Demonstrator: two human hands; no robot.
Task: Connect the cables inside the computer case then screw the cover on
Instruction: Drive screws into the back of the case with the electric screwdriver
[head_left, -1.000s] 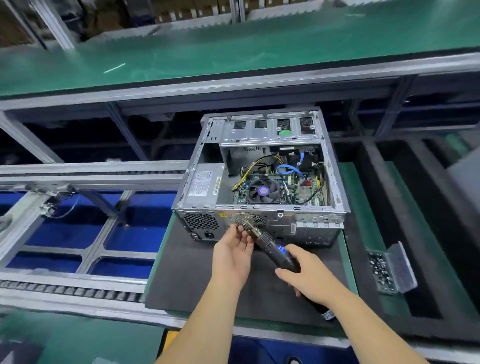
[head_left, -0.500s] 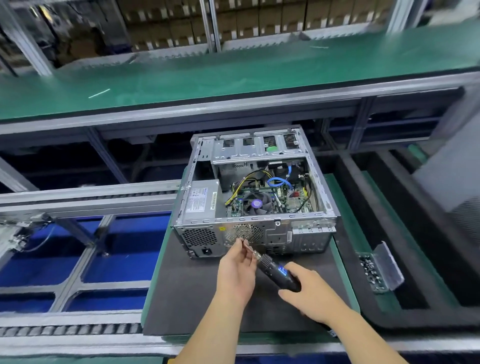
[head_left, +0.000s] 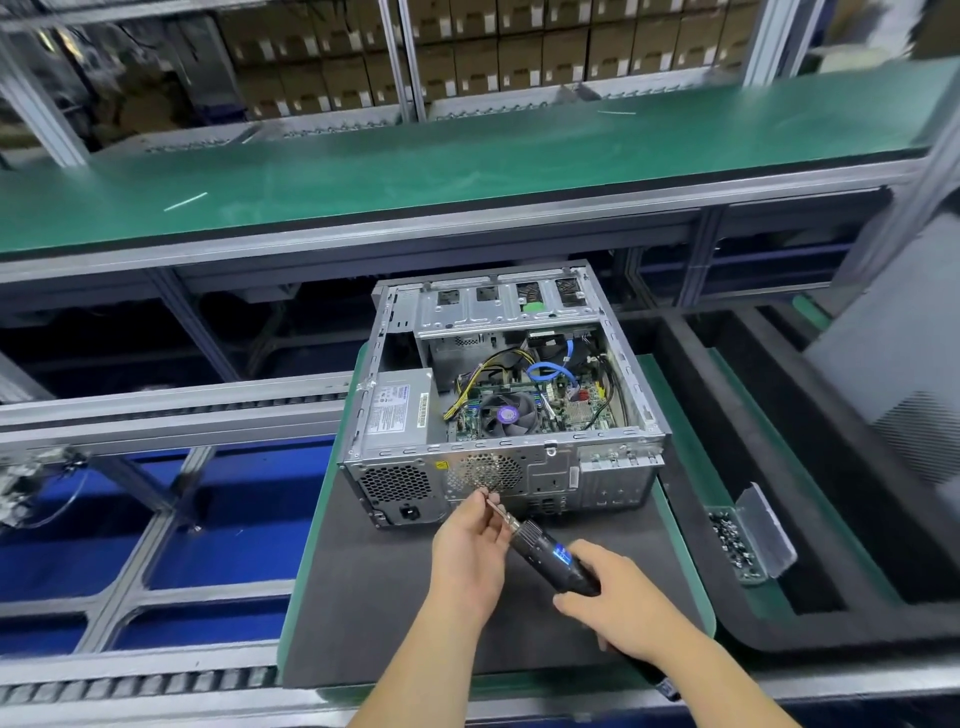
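Open case (head_left: 498, 410) lying on a dark mat (head_left: 374, 597), cover off, rear panel facing the camera, cables (head_left: 545, 371) and fan (head_left: 504, 415) visible inside. Right hand (head_left: 618, 603) wrapped around a black driver (head_left: 556, 561), bit angled up-left just short of the rear grille. Left hand (head_left: 467, 551) pinching the bit near its tip. Screw box (head_left: 740, 545) lying to the right, lid open.

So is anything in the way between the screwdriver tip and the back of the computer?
Nothing visible. The left hand pinches the bit of the electric screwdriver, held by the right hand, just short of the computer case rear panel.
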